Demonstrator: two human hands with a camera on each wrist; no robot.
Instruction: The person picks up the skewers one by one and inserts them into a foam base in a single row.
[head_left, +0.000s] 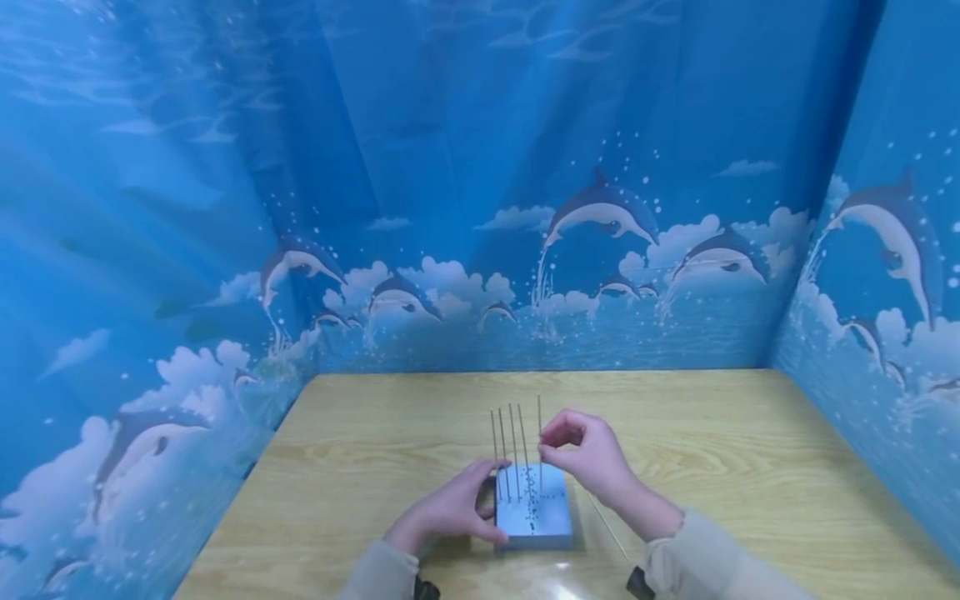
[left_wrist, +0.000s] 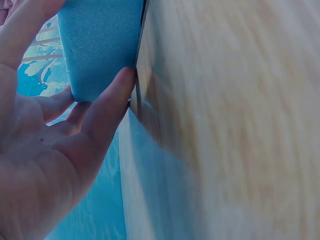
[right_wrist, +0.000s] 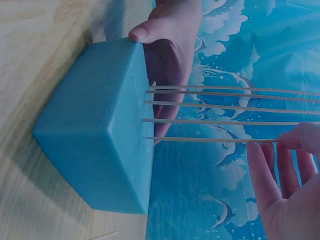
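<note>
A light-blue foam block (head_left: 553, 518) sits on the table, its top dotted with small dark holes. My left hand (head_left: 450, 507) grips its left side, the thumb at the near corner and fingers at the far one. Several thin wooden skewers (right_wrist: 200, 105) stand upright in the block, most of them in a row towards its left side. Apart from these, to the right, one more skewer (head_left: 539, 417) rises from the top. My right hand (head_left: 592, 457) pinches that skewer partway up between thumb and fingertips. In the right wrist view its lower end meets the foam.
One loose skewer (head_left: 607, 527) lies on the wooden table (head_left: 720, 467) to the right of the block, below the right forearm. Blue curtains (head_left: 450, 167) printed with dolphins enclose the table at the back and both sides.
</note>
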